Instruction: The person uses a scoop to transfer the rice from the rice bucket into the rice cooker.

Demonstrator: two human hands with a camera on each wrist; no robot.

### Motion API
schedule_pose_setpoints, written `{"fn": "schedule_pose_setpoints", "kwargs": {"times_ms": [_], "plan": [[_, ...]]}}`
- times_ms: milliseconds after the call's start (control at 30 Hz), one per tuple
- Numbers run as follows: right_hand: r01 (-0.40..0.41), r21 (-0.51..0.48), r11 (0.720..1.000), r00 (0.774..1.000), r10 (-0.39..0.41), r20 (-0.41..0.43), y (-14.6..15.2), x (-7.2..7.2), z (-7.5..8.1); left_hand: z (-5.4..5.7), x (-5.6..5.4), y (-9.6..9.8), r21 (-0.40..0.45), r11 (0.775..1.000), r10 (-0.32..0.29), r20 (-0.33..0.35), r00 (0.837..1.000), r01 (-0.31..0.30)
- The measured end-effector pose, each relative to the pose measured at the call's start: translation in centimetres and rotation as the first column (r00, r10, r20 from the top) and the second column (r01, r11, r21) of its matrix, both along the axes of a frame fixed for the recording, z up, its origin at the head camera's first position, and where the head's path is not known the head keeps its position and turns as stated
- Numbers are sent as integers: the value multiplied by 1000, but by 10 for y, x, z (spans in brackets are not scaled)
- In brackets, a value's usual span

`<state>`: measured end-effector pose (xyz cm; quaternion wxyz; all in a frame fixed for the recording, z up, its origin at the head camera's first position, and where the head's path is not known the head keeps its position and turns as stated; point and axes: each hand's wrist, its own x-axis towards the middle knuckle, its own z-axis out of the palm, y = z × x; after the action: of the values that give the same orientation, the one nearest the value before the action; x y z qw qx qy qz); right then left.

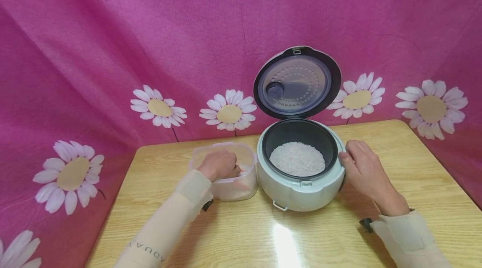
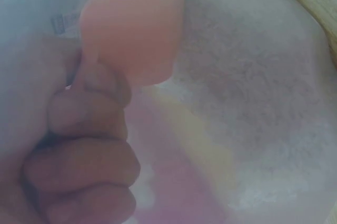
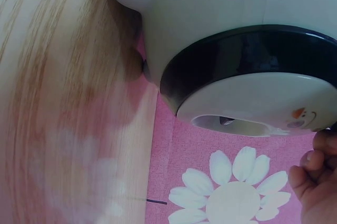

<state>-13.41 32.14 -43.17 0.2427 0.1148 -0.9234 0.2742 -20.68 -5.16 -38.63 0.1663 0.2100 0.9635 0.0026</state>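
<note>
Head: left hand point(image 1: 219, 164) is down inside a plastic box point(image 1: 235, 194), fingers curled. Right hand point(image 1: 365, 169) holds the near side of the rice cooker point(image 1: 301, 197), which sits between the hands, touching or just beside the box. Lid point(image 1: 297, 81) is up beyond both hands; white rice point(image 1: 297, 158) in the pot.

Left wrist: left fist grips a pink scoop point(image 2: 134, 29), grains beside it.

Right wrist: bent right fingers at the cooker's edge, near a snowman picture point(image 3: 303, 119); thumb's hold can't be told here.
</note>
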Motion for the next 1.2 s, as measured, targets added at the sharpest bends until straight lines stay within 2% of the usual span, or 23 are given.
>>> {"fn": "schedule_pose_setpoints", "kwargs": {"times_ms": [267,700,833,1200], "plan": [[1,0,1000,1000,-1,3,0,0,0,1,0,-1,5,1000,-17,-17,1000,17],[-1,-5,1000,1000,1,14,0,0,1,4,-2,-2,34,999,-4,5,1000,4],[-3,-5,1000,1000,3,28,-1,1,1,7,0,-5,67,998,9,26,1000,-11],[-8,-3,1000,1000,8,5,0,1,0,9,-6,-22,204,978,-41,25,999,35]]}}
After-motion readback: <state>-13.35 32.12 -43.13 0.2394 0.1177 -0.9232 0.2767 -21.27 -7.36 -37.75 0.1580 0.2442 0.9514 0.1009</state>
